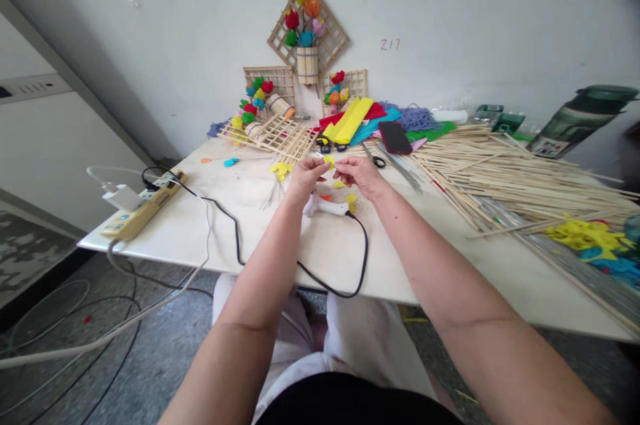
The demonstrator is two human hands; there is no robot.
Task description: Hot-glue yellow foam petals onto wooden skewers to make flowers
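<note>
My left hand [306, 177] and my right hand [359, 175] meet over the white table [320, 258], fingers pinched together. Between their fingertips sits a small yellow foam piece [329, 160]. Just below the hands lies a white glue gun [325, 207] with a black cord. More small yellow foam pieces [351, 199] lie by the right hand, and a yellow foam flower [281, 169] lies left of my left hand.
A heap of thin wooden sticks [505, 168] fills the right side. Foam sheets [353, 119], a phone [395, 137], scissors [374, 157], wooden lattice panels with foam flowers [273, 131] stand behind. A power strip [143, 205] sits at the left edge; yellow cut-outs [583, 236] lie right.
</note>
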